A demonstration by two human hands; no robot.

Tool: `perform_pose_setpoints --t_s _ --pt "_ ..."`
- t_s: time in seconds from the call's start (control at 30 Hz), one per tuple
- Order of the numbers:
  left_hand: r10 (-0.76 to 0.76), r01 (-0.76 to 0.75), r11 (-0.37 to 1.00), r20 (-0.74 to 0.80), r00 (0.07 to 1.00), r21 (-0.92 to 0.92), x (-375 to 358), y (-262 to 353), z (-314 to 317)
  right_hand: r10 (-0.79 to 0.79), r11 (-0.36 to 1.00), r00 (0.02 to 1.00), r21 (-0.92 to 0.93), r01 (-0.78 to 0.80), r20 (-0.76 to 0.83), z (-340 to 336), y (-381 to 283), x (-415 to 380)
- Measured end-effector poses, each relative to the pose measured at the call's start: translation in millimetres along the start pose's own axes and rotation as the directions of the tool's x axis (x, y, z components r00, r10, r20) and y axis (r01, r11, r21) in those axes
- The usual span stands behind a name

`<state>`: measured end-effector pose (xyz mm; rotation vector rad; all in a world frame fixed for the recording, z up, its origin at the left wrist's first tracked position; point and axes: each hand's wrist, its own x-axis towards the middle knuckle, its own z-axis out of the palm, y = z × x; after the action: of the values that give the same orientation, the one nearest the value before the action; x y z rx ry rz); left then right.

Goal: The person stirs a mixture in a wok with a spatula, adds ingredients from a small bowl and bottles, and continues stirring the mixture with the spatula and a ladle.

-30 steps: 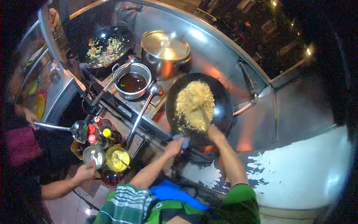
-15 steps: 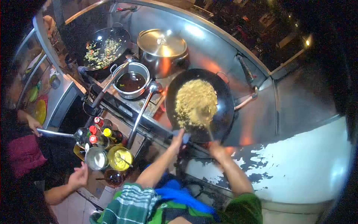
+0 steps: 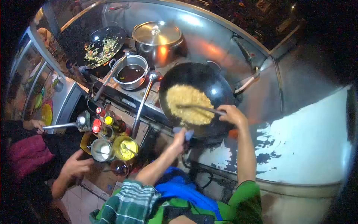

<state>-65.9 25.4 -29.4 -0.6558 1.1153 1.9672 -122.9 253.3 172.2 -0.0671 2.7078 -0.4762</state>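
A large dark wok [image 3: 220, 80] holds a mound of yellow fried rice or similar crumbly food [image 3: 186, 95]. My left hand [image 3: 179, 139] is closed around a bluish-grey cloth [image 3: 188, 133] at the wok's near rim; whether a handle lies under the cloth is hidden. Above the wok's right side, my right hand [image 3: 232, 115] grips a long-handled stirring utensil [image 3: 203, 108]. That utensil reaches leftward across the food, and its head is buried or blurred there.
Behind stand a lidded pot [image 3: 158, 35], a pot of dark liquid [image 3: 130, 82] with ladles, and another wok [image 3: 100, 50]. Bottles [image 3: 108, 128] and a yellow tub [image 3: 126, 147] sit left. A co-worker's hand [image 3: 35, 126] holds a broad-headed utensil [image 3: 61, 126]; their other hand [image 3: 76, 164] hovers near the tubs.
My right hand has risen from the near rim to the wok's right side, swinging the utensil nearly level. The food has shifted leftward. The co-worker's lower hand has moved nearer the tubs.
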Motion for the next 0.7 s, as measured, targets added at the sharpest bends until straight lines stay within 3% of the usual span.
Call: perform_pose_setpoints --t_s 0.03,0.07,0.1,0.13,0.17,0.2,0.23,0.3,0.33,0.37,0.4,0.5,0.53,0.57,0.63,0.67,0.7 --pt "0.020 -0.020 0.999 -0.007 1.000 -0.032 -31.7 -5.8 -0.8 0.001 1.000 1.000 -0.008 -0.001 -0.005 -3.0 -0.1 -12.3" --pt "0.040 -0.041 0.997 -0.013 0.999 -0.065 -64.4 -10.5 -1.0 -0.027 0.996 0.993 -0.089 0.017 -0.113 -5.4 2.2 -27.0" --pt "-0.062 0.065 0.992 0.024 0.998 -0.108 -114.9 -1.1 -2.3 -0.057 0.986 0.975 -0.163 0.022 -0.215 -9.4 2.6 -39.7" --pt "-0.026 0.027 0.961 0.009 1.000 -0.275 -137.7 -11.4 -5.2 0.121 0.978 0.986 -0.153 -0.138 -0.114 -34.2 -18.2 -66.8" --pt "-0.208 0.216 0.949 0.058 0.976 -0.228 -149.2 -14.9 -21.5 0.127 0.980 0.985 -0.137 -0.143 -0.119 -48.3 -29.9 -86.5" --pt "-0.180 0.176 0.961 0.004 0.984 -0.212 -154.8 -4.2 -8.5 0.155 0.972 0.988 -0.174 -0.157 -0.024 -59.7 -38.9 -104.1" --pt "-0.148 0.136 0.970 -0.047 0.988 -0.202 -157.8 5.0 8.5 0.183 0.962 0.981 -0.220 -0.164 0.071 -62.4 -44.6 -115.1" --pt "-0.106 0.099 0.954 -0.011 0.994 -0.285 -74.4 -10.4 5.9 0.024 0.952 1.000 -0.305 -0.027 -0.013 -29.2 -34.2 -90.2" --pt "-0.055 0.047 0.989 -0.054 0.997 -0.143 -12.7 -26.3 -10.6 0.115 0.954 0.993 -0.275 -0.121 -0.040 -18.2 -45.5 -68.9" --pt "-0.004 0.004 1.000 -0.092 0.996 0.005 24.8 -37.4 -22.3 0.110 0.942 0.990 -0.308 -0.132 -0.088 -2.5 -42.6 -47.7" --pt "0.008 0.003 0.998 -0.168 0.986 0.069 -3.3 -18.7 -7.5 0.174 0.939 0.981 -0.285 -0.192 -0.086 5.7 -37.0 -32.8" --pt "-0.031 0.039 0.979 0.044 0.999 -0.201 -94.6 -37.0 -15.6 0.085 0.925 0.963 -0.340 -0.171 -0.254 -7.8 -30.5 -72.3" --pt "0.047 -0.033 0.979 0.061 0.997 -0.201 -121.9 -43.0 -24.0 0.118 0.922 0.965 -0.334 -0.194 -0.235 -19.4 -36.3 -99.9" --pt "-0.164 0.163 0.974 0.008 0.986 -0.158 -133.8 -45.0 -35.8 0.145 0.922 0.965 -0.324 -0.212 -0.218 -36.2 -48.1 -124.0" --pt "-0.213 0.192 0.963 -0.097 0.972 -0.189 -142.9 -23.2 -8.4 0.243 0.928 0.968 -0.276 -0.251 -0.063 -47.8 -64.9 -146.4" --pt "-0.096 0.088 0.949 -0.013 0.995 -0.303 -130.2 -8.1 10.8 0.116 0.923 0.992 -0.364 -0.124 -0.044 -39.2 -65.1 -140.0" --pt "-0.075 0.064 0.939 -0.019 0.997 -0.339 -100.7 0.0 19.4 0.062 0.931 0.997 -0.358 -0.073 -0.042 -23.6 -62.0 -118.8"
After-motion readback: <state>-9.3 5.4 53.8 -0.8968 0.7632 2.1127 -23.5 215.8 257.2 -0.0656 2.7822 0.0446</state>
